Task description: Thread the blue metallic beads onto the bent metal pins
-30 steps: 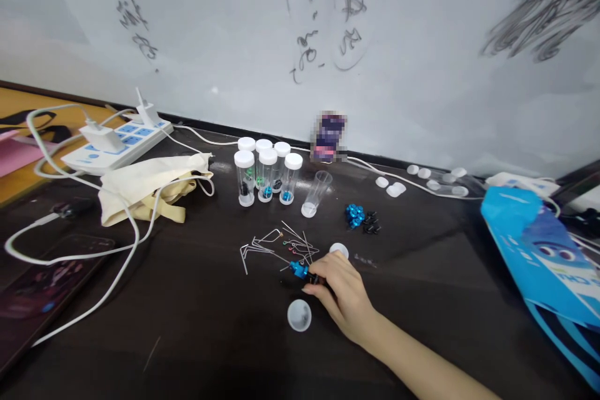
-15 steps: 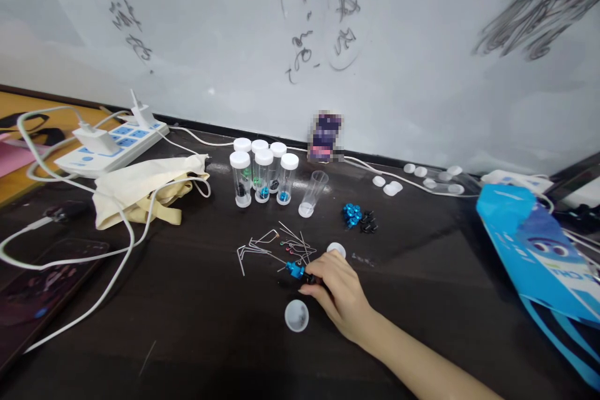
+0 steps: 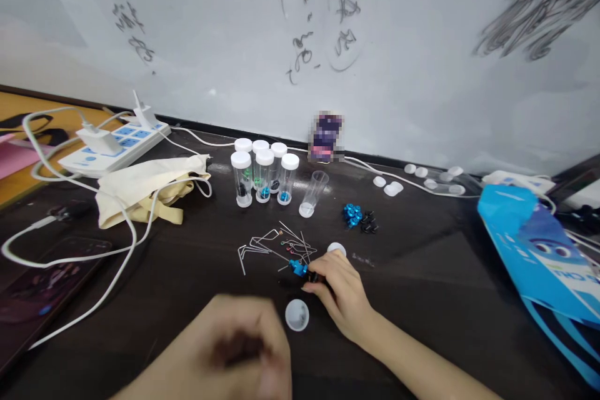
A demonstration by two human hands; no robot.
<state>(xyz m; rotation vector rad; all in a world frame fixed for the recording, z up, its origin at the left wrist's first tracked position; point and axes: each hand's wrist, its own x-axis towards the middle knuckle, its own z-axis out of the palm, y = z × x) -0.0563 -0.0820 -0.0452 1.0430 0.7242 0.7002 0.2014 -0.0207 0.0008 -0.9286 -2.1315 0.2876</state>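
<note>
Dark desk (image 3: 422, 306), whiteboard (image 3: 412, 44) behind | right hand (image 3: 344, 290): fingertips pinching blue-and-black part (image 3: 298, 268), just below frame centre, unchanged | left hand (image 3: 229, 322): new at bottom centre, blurred, fingers curled, can't tell if holding | now two hands near part | white cap (image 3: 297, 315) between hands; bent metal pieces (image 3: 257, 248) left of part

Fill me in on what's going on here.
A person's right hand has its fingertips at small black parts, next to small blue parts, on a dark table; whether it grips any is hard to tell. The left hand, blurred, is curled in the foreground. Thin metal rods lie nearby, and capped clear tubes stand farther back beside an uncapped tube.
</note>
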